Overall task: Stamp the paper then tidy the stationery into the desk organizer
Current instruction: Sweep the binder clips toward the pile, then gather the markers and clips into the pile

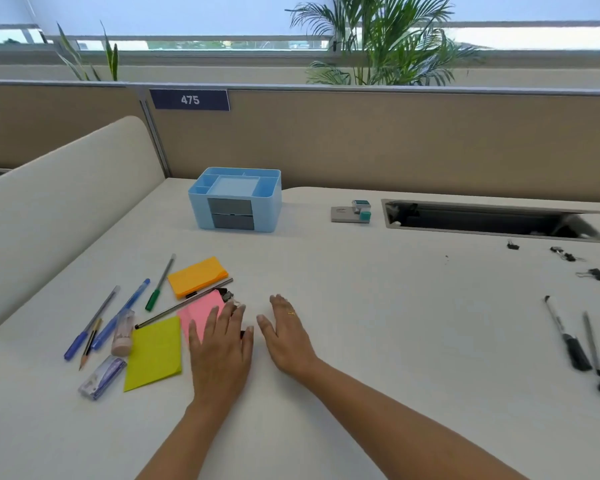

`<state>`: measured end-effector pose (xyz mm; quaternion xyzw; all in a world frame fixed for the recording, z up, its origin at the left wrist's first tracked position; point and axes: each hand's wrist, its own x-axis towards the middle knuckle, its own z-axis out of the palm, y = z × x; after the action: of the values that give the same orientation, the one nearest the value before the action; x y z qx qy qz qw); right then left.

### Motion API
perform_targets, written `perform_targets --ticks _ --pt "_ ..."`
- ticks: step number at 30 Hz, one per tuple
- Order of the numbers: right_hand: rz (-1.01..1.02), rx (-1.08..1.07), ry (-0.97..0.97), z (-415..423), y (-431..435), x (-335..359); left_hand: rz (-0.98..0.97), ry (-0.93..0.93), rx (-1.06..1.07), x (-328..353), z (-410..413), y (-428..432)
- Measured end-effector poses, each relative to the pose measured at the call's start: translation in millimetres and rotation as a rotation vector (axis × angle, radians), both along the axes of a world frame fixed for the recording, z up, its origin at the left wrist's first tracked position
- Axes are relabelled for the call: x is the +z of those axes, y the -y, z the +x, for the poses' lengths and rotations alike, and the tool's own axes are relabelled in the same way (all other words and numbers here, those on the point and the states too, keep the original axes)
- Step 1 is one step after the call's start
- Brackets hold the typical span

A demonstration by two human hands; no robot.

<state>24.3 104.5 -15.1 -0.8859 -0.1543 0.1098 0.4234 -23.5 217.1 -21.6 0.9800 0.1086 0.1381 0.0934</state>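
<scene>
A light blue desk organizer (235, 199) with two grey drawers stands at the back of the desk. A teal stamp (362, 210) sits on a grey ink pad (343, 214) to its right. My left hand (220, 344) lies flat and open, partly covering a pink sticky pad (201, 310). My right hand (284, 332) rests flat and open on the bare desk beside it. Orange (197, 276) and yellow-green (155, 351) sticky pads, several pens (121, 315), a pencil (90, 342) and a small tube (122, 332) lie to the left.
Two black markers (565, 332) lie near the right edge, with binder clips (591, 273) behind them. A cable slot (492, 220) opens in the desk at back right. A beige partition with a "475" label (190, 99) closes the back. A stapler-like item (101, 377) lies front left.
</scene>
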Motion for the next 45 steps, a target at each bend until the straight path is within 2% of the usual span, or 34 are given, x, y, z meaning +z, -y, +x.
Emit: perform_targets --ticks 5,10,13,19,24,27,34,41,45 --pt "-0.222 -0.001 0.163 -7.4 81.8 -5.2 -0.054 -0.029 -0.203 3.6 5.0 60.3" --pt "-0.398 -0.063 0.195 -20.9 164.7 -6.0 -0.150 -0.133 -0.369 -8.6 9.0 124.5" --pt "-0.481 -0.198 0.193 -24.8 218.2 -2.6 -0.054 -0.226 -0.413 -6.1 14.1 165.7" --pt "-0.586 -0.625 0.166 -19.8 334.5 12.0 -0.048 -0.222 -0.458 -8.0 30.4 235.7" --pt "-0.567 -0.866 0.002 -7.6 406.4 13.4 -0.022 -0.231 -0.458 -11.1 43.2 274.4" --pt "-0.525 -0.827 -0.080 0.3 421.8 7.0 -0.037 -0.240 -0.452 -12.3 47.5 288.4" --pt "-0.499 -0.608 0.072 18.1 393.8 -4.6 -0.133 -0.215 -0.480 -11.0 61.0 305.1" --pt "-0.425 -0.389 0.050 36.1 343.8 -0.3 -0.314 -0.201 -0.478 -7.0 71.6 320.8" --pt "-0.213 -0.335 0.039 45.8 334.1 6.7 -0.381 -0.161 -0.492 -6.3 79.7 322.9"
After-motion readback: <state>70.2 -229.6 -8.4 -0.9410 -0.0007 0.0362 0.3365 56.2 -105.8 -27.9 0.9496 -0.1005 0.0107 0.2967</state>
